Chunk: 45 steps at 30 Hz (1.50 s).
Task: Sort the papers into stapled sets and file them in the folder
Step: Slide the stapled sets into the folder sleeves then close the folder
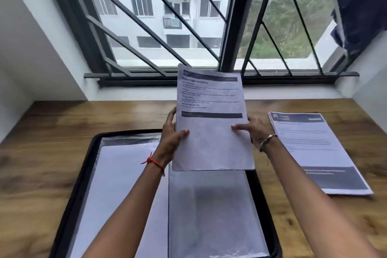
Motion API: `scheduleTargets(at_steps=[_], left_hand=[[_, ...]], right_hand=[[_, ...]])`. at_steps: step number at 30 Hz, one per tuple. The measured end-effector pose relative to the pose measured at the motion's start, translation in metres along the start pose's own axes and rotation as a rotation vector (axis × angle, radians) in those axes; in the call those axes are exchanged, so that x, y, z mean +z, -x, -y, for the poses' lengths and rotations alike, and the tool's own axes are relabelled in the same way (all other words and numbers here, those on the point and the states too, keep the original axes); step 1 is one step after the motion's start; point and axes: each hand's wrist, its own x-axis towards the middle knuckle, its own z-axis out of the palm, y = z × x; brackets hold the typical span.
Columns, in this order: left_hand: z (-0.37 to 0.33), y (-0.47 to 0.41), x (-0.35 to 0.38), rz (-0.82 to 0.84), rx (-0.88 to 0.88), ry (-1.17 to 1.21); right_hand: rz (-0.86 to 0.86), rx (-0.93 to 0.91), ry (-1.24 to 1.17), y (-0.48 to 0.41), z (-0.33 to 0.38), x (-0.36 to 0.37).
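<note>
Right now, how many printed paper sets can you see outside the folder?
2. One paper set is held up in both hands over the open folder; another paper set lies on the wooden table, right of it. More may be hidden.

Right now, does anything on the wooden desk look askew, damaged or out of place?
Nothing stands out. Both hands, left and right, hold a white printed paper set upright over the open black folder with clear sleeves. A second printed set lies flat on the wooden desk, slightly angled.
</note>
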Motion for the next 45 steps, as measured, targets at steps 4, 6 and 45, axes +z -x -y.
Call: scheduleTargets(at_steps=[4,6,45], left_hand=[[-0.007,-0.005,0.005,-0.036,0.054,-0.144],[-0.005,-0.012,0.005,-0.063,0.069,-0.202],[0.068,-0.057,-0.052,0.019,0.364,-1.201]], right_hand=[[-0.115,-0.057,0.065,0.003,0.004,0.015],[-0.138,-0.093,0.104,0.000,0.009,0.019],[-0.240,-0.200,0.013,-0.093,0.037,0.000]])
